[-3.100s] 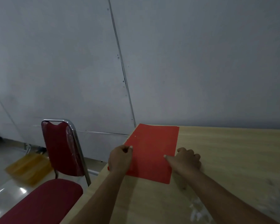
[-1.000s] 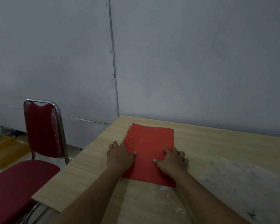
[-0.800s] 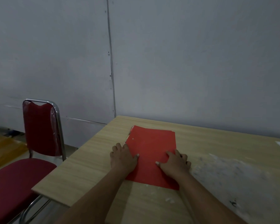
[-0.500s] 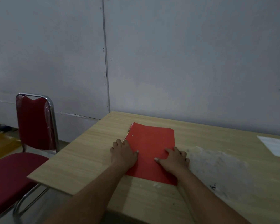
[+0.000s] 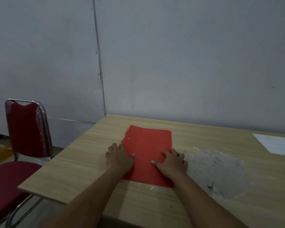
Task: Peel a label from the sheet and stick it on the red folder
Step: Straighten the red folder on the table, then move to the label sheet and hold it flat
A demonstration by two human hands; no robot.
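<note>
Change since earlier: the view is swinging rightward, so the red folder [image 5: 147, 152] and both hands are sitting a little left of centre, and a white sheet [image 5: 277, 143] is now showing at the right edge of the frame; the hands themselves are staying put on the folder.
Red folder: it is lying flat and closed on the surface [image 5: 82, 163], in the lower middle of the frame, near the surface's left end.
Left hand [image 5: 118, 159]: it is resting palm down with fingers spread, pressing on the folder's left edge, half on the folder and half on the wood; it is holding nothing.
Right hand [image 5: 172, 162]: it is lying flat and spread over the folder's lower right part, thumb pointing inward; it is pinching nothing.
Sheet: it is lying well apart from the folder, at the middle right of the frame, partly cut off; whether it is carrying labels is too dim and far to tell, though it is probably the label sheet.
Other things: a red chair [image 5: 25, 129] is standing at the left, beside the surface; a whitish smear [image 5: 217, 168] is lying on the wood between folder and sheet.
Step in hand: the person is settling the folder in place; no label is peeled yet.
Next move: one hand is likely needing to reach right to the sheet, while the other is steadying the folder, then to pick at a label corner.
</note>
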